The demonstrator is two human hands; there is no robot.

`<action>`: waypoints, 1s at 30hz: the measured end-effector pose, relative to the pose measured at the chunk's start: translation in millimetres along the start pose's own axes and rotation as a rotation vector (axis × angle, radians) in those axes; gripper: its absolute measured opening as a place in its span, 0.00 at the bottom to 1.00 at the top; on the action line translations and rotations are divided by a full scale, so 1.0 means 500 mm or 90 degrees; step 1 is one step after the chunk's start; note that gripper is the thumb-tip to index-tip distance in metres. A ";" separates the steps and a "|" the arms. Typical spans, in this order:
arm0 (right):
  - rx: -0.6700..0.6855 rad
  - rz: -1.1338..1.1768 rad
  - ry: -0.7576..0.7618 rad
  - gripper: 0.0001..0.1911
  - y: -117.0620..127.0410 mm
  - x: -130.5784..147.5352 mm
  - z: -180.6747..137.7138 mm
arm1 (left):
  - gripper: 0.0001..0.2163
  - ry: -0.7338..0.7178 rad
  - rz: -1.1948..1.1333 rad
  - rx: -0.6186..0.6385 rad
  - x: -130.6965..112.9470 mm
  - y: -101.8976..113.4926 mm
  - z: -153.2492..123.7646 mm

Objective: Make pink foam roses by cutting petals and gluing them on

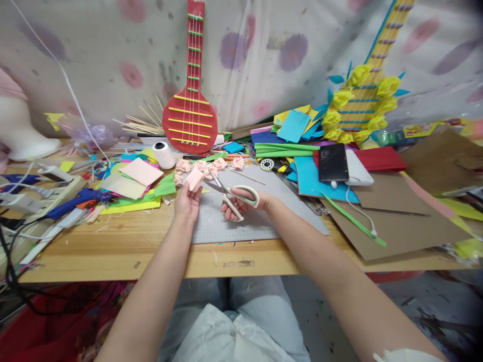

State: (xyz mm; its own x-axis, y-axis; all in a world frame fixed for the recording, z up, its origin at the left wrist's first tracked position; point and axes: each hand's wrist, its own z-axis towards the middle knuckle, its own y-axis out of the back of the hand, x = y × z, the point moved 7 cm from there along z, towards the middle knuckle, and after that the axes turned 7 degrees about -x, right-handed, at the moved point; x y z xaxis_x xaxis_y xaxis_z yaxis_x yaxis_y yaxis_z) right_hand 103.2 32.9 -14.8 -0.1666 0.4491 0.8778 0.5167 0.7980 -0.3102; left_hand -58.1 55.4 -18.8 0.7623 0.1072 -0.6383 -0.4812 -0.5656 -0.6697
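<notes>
My left hand (187, 203) pinches a small folded piece of pale pink paper (193, 179) above the left part of the grey cutting mat (241, 229). In my right hand (236, 205) is a pair of scissors (227, 192) with whitish handles, fingers through the loops. The blades are spread apart and point up and left, close to the paper's right side. Whether a blade touches the paper I cannot tell. Just behind, several pale pink paper roses (220, 164) lie bunched at the mat's back edge.
A red paper lute (189, 123) and a yellow flower-trimmed one (360, 105) lean at the back. Left are pink paper sheets (141, 172), a thread cone (163, 155) and a blue glue gun (81, 201). Right are a phone (333, 162) and brown cardboard (403, 201).
</notes>
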 end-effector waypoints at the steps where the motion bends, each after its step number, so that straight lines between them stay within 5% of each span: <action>1: -0.001 0.000 -0.003 0.34 0.000 0.001 0.000 | 0.05 -0.001 0.001 -0.001 0.000 0.000 0.000; 14: -0.016 0.111 0.024 0.36 -0.007 0.008 0.034 | 0.04 -0.037 0.074 0.094 0.009 -0.014 -0.007; 23: -0.075 0.174 0.129 0.33 -0.014 0.006 0.055 | 0.01 -0.055 0.098 0.069 0.014 -0.010 0.001; 30: -0.113 0.165 0.170 0.33 -0.009 -0.001 0.050 | 0.12 -0.121 0.162 0.057 0.008 -0.005 0.000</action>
State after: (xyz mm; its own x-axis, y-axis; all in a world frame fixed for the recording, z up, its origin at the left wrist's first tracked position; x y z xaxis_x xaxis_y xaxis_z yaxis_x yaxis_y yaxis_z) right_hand 80.2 39.1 -22.9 0.1999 0.4882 0.8495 0.6532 0.5798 -0.4870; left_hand -53.9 57.2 -19.5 0.5224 0.1265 -0.8433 -0.6884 -0.5210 -0.5046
